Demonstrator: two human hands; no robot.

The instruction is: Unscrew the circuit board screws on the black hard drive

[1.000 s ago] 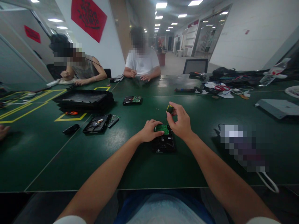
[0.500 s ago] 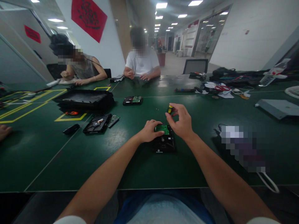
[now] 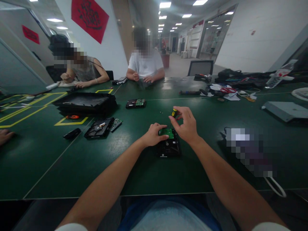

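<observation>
Head camera view shows a black drive (image 3: 168,149) lying flat on the green table (image 3: 144,176), right between the two hands and straight ahead of the person. Its long side points away from the person, and a green board (image 3: 170,132) sits at its far end. The left hand (image 3: 154,134) is the nearer one, for it touches the drive from the left. Its grip is bent around the far part, with the thumb on the board and the other fingers by the far edge. The right hand (image 3: 187,126) is up at the far right corner. Its grip is pinched small, fingertips and thumb around a stubby yellow and black handle (image 3: 174,113) that looks like a screwdriver's. The handle seems to stand nearly upright, so the drive lies below it and a bit toward the person. The fingers hide most of what is under the handle, so I cannot tell if its tip touches the drive. Some tiny pale bits (image 3: 161,112) lie on the table just left of the handle.
</observation>
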